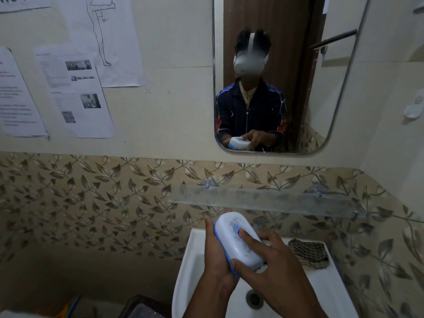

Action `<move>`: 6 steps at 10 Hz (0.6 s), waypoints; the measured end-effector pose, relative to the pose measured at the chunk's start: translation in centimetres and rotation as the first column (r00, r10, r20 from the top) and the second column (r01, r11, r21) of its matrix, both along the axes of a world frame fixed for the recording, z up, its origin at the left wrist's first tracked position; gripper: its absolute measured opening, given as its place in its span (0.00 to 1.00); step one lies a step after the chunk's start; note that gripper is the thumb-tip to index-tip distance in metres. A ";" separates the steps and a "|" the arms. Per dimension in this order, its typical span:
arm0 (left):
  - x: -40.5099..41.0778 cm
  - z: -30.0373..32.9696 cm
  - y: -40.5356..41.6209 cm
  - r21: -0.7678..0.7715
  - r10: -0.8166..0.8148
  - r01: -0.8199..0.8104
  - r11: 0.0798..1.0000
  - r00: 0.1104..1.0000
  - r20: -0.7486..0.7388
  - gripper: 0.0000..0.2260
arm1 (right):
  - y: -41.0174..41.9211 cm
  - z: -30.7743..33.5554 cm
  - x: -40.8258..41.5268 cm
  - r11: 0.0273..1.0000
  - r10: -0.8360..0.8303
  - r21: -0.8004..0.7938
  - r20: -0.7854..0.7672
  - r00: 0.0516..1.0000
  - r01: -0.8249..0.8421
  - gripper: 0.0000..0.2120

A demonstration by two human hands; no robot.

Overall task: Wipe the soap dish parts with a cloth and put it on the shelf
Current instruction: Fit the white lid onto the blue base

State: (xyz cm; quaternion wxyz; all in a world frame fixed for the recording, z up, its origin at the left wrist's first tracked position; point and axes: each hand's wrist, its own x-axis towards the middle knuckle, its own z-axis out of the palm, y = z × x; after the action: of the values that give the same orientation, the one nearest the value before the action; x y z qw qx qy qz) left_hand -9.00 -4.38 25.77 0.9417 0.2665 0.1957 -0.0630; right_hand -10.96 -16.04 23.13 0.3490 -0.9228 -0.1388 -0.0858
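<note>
A closed white soap dish point(234, 237) with a blue base edge is held over the white sink point(195, 255), tilted with its lid facing up and right. My left hand point(216, 255) cups it from underneath and behind. My right hand point(270, 269) grips the lid, thumb at the near end and fingers across the top. A striped dark cloth point(308, 253) lies crumpled on the sink's right back corner, in neither hand. The frosted glass shelf point(275, 200) runs along the wall just above the dish and is bare.
A mirror point(298, 88) above the shelf reflects a person holding the dish. Printed papers point(75, 88) hang on the wall at left. The sink drain point(254, 299) is below my hands. Dark containers point(142, 308) sit low, left of the sink.
</note>
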 end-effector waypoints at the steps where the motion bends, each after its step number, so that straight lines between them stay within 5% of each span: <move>1: -0.3 0.6 -0.1 0.046 0.024 -0.022 0.999 0.999 -0.027 0.25 | -0.2 -0.3 0.0 1.000 0.012 0.018 -0.023 1.000 -0.012 0.36; 4: -0.2 -1.1 0.3 0.088 -0.147 0.154 0.984 0.986 -0.080 0.34 | 0.6 -0.8 -0.3 0.992 -0.068 -0.102 0.004 0.998 0.068 0.45; 5: -0.5 -1.6 0.3 0.120 -0.221 0.221 0.968 0.975 -0.013 0.24 | 0.5 -1.0 -0.4 0.991 -0.094 -0.094 0.022 0.995 0.096 0.38; 6: 0.4 -3.5 0.3 0.140 -0.250 0.243 0.960 0.968 0.030 0.18 | 0.3 -1.0 -0.3 0.996 -0.088 -0.029 -0.020 0.996 0.088 0.43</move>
State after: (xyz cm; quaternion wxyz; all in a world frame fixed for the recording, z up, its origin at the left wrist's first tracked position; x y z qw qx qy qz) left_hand -8.64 -4.04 22.26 0.9106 0.3535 0.1421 -0.1601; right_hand -11.26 -15.77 22.13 0.3332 -0.9338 -0.0954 -0.0891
